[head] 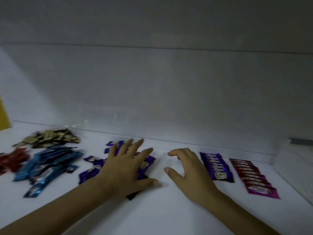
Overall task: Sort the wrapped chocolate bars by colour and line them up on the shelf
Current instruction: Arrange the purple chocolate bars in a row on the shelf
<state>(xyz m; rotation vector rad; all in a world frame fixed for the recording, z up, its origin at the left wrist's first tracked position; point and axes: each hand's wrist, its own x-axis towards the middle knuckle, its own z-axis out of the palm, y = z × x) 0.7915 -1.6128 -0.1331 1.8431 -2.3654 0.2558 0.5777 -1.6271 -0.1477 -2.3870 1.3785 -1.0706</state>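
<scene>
Motion blur softens the whole view, and wrapper print is unreadable. The loose heap of purple foil-wrapped bars [94, 167] is partly covered by the left hand [128, 168]. The heap of red-wrapped bars [12, 159] is cut off by the left frame edge.

The left hand lies palm down on the purple heap, fingers straight and spread, gripping nothing. The right hand [190, 172] is over the bare white shelf [169, 211], fingers loosely curled, thumb apart, holding nothing.

Just right of it lie an overlapped row of purple bars [217, 167] and a row of red-and-magenta bars [254, 178]. Blue-wrapped bars [48, 164] and gold-and-black bars [50, 138] lie heaped at the left.
</scene>
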